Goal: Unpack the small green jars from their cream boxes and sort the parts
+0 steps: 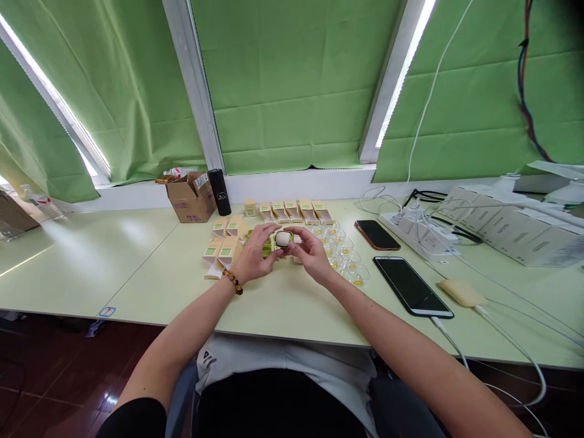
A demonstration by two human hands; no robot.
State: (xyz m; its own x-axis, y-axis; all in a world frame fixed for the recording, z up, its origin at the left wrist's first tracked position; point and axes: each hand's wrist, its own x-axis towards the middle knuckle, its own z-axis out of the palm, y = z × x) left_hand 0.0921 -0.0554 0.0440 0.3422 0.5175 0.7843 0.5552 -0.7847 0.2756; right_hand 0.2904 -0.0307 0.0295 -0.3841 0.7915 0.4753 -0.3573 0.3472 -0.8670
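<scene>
My left hand [256, 254], with a bead bracelet at the wrist, and my right hand [309, 249] meet over the pale green table [150, 267]. Together they pinch a small white rounded piece [283, 238] above a green packet [268, 246]. Fingers of both hands are curled round it. Several small beige folded boxes [224, 246] lie just left of my left hand, and another row of boxes [286, 210] stands behind. Several clear plastic cups with yellow contents [343, 254] sit right of my right hand.
A brown cardboard box [191, 196] and a black cylinder [221, 191] stand at the back left. Two phones [376, 235] [411, 286] lie on the right, beside a power strip [417, 230], white cables, a cream pad [462, 292] and long white boxes [506, 226]. Green curtains hang behind.
</scene>
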